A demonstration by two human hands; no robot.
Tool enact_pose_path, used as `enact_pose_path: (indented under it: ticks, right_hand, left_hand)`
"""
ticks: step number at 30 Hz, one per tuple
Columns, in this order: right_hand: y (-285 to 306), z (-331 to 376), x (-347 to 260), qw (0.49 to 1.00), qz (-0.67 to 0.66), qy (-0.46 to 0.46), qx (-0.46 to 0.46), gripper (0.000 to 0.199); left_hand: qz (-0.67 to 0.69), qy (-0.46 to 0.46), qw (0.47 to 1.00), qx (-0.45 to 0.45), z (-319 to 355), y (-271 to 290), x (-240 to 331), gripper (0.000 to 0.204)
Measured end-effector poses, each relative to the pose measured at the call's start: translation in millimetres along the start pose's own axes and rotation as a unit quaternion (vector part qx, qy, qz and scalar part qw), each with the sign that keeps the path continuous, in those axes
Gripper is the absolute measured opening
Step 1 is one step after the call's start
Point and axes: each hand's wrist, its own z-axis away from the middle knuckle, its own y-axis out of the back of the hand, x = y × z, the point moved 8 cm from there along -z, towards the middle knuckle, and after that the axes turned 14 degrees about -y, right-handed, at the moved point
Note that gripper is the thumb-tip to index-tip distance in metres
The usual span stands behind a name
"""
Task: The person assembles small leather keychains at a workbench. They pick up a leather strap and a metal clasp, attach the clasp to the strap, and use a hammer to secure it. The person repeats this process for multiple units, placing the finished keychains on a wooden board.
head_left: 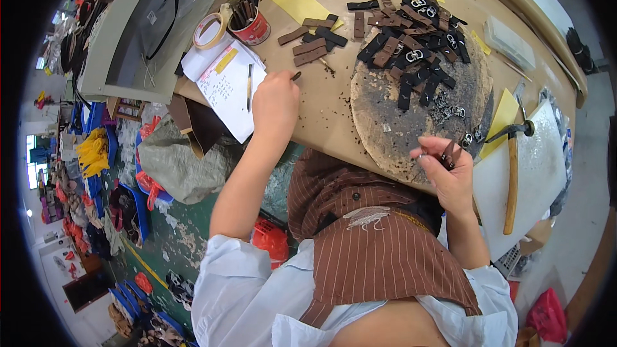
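Observation:
My left hand [276, 104] is closed at the table edge, beside a notepad [225, 80]. A short dark tip [296, 76] pokes out past its fingers; the rest of that thing is hidden. My right hand [450, 180] pinches a dark brown leather strap piece [449, 156] with a small shiny bit at the fingertips. It is over the near right edge of a worn round board [373, 115]. Black and brown strap pieces [411, 32], some with metal rings, lie heaped on the board's far side. A small chain heap [448, 109] lies nearer to my right hand.
A hammer [512, 180] with a wooden handle lies on a white slab [533, 160] at the right. A red tin [252, 29] of dark sticks and a tape roll [209, 31] stand at the left. A clear plastic box [509, 42] sits behind the board.

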Motion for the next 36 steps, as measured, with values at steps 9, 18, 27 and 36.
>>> enact_pose_path:
  ticks: [9, 18, 27, 36]
  right_hand:
    - [-25, 7, -32, 0.983, -0.041, 0.148, -0.096, 0.021]
    - [-24, 4, -29, 0.981, -0.003, 0.157, -0.116, 0.018]
    - [-21, 0, -30, 0.982, 0.032, 0.17, -0.081, 0.018]
    - [-21, -5, -22, 0.975, 0.12, 0.18, -0.043, 0.017]
  left_hand:
    - [0.736, 0.173, 0.653, -0.038, 38, -5, 143, 0.016]
    - [0.713, 0.161, 0.681, -0.056, 43, 1, 145, 0.019]
    - [0.694, 0.161, 0.699, -0.059, 44, 5, 150, 0.023]
    - [0.736, 0.195, 0.645, -0.064, 62, -17, 151, 0.027]
